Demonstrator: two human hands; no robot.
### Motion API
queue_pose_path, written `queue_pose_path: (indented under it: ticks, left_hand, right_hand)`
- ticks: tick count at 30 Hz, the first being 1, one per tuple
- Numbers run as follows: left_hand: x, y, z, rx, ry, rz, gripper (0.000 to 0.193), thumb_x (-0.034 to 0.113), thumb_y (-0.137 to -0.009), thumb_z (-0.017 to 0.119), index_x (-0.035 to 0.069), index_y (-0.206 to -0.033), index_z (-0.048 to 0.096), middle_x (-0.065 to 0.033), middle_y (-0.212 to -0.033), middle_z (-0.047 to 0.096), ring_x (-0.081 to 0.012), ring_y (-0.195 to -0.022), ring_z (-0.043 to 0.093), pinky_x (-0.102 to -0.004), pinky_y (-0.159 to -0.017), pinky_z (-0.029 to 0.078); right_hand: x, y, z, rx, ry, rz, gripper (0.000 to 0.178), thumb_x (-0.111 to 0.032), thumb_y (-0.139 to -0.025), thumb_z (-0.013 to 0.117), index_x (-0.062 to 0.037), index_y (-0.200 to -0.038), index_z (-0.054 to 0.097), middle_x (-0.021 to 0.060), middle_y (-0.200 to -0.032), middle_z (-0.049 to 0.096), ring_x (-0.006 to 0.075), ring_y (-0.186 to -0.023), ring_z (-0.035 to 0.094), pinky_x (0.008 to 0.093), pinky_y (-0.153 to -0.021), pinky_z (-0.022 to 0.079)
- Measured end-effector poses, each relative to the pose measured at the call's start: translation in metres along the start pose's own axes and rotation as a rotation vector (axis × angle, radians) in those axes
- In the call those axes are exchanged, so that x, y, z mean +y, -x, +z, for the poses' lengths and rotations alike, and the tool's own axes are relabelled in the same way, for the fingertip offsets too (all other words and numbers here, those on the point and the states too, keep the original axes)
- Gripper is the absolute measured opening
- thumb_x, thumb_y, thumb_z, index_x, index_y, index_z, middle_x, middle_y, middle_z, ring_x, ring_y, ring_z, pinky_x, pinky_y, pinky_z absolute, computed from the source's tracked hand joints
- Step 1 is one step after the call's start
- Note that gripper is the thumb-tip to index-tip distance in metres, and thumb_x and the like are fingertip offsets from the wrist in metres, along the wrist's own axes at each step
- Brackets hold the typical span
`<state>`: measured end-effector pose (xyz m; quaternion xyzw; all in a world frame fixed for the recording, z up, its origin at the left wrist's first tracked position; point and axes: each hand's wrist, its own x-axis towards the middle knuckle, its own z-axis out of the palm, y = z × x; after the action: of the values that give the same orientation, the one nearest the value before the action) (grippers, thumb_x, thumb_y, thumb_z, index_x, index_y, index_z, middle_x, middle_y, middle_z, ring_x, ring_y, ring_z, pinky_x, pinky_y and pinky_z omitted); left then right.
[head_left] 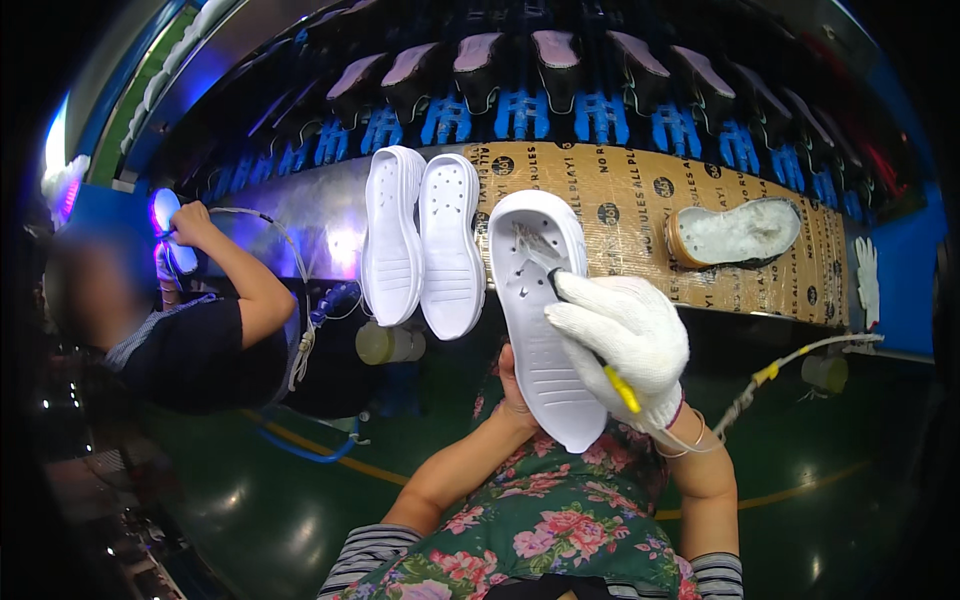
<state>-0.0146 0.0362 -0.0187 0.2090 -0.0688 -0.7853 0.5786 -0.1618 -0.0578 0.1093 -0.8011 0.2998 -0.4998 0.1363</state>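
A white shoe sole [545, 375] with small holes in its forefoot is held up in front of me, toe end away. My bare left hand [515, 390] grips its left edge from below, most of the fingers hidden behind it. In a white knitted glove, my right hand [625, 335] is closed round a brush with a yellow handle [621, 388]. Wet-looking bristles [534, 245] touch the inside of the sole near the toe. Just left of it, two more white soles [393, 240] [452, 240] lie side by side at the bench's edge.
On the bench's cardboard cover [625, 215] rests a shoe-shaped tray [745, 232] with a whitish surface. Behind it stands a row of shoe lasts [555, 50] on blue holders [522, 115]. At left a co-worker's hand [192, 223] holds a sole. A glove [867, 280] hangs far right.
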Motion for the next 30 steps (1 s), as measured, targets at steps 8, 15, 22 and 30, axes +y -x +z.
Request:
queue_pose_path:
  ticks: [8, 15, 22, 30]
  left_hand:
    - [-0.002, -0.020, -0.036, -0.071, 0.311, -0.011, 0.097, 0.081, -0.093, 0.053, 0.017, -0.164, 0.037, -0.0147, -0.162, 0.048, -0.0348, -0.146, 0.050, -0.0553, -0.123, 0.039]
    - [0.012, -0.038, -0.015, -0.088, 0.101, 0.071, 0.105, 0.089, -0.093, 0.040, 0.014, -0.166, 0.031, -0.0199, -0.159, 0.048, -0.0396, -0.144, 0.051, -0.0553, -0.122, 0.039]
    - [0.029, -0.053, 0.004, -0.224, 0.246, 0.127, 0.113, 0.096, -0.089, 0.034, 0.012, -0.163, 0.035, -0.0269, -0.157, 0.048, -0.0439, -0.134, 0.058, -0.0632, -0.114, 0.047]
    - [0.042, -0.063, 0.023, -0.263, 0.273, 0.114, 0.122, 0.097, -0.080, 0.051, 0.001, -0.155, 0.041, -0.0241, -0.139, 0.058, -0.0426, -0.122, 0.062, -0.0608, -0.104, 0.054]
  right_hand:
    - [0.002, 0.017, 0.004, -0.069, -0.409, 0.165, 0.030, -0.002, -0.073, 0.081, -0.0081, -0.102, 0.078, 0.0139, -0.113, 0.079, 0.0321, -0.096, 0.075, 0.0414, -0.080, 0.059]
    - [-0.004, 0.022, 0.023, -0.006, -0.205, -0.013, 0.026, -0.006, -0.077, 0.081, -0.0095, -0.103, 0.079, 0.0107, -0.108, 0.078, 0.0300, -0.091, 0.075, 0.0397, -0.079, 0.060]
    - [0.007, 0.028, 0.025, 0.053, -0.109, -0.038, 0.030, -0.010, -0.072, 0.083, -0.0086, -0.102, 0.079, 0.0128, -0.110, 0.079, 0.0310, -0.096, 0.076, 0.0421, -0.082, 0.060]
    - [0.017, 0.027, 0.016, -0.009, -0.279, 0.011, 0.026, -0.009, -0.074, 0.083, -0.0094, -0.100, 0.079, 0.0128, -0.109, 0.078, 0.0319, -0.094, 0.077, 0.0428, -0.081, 0.060]
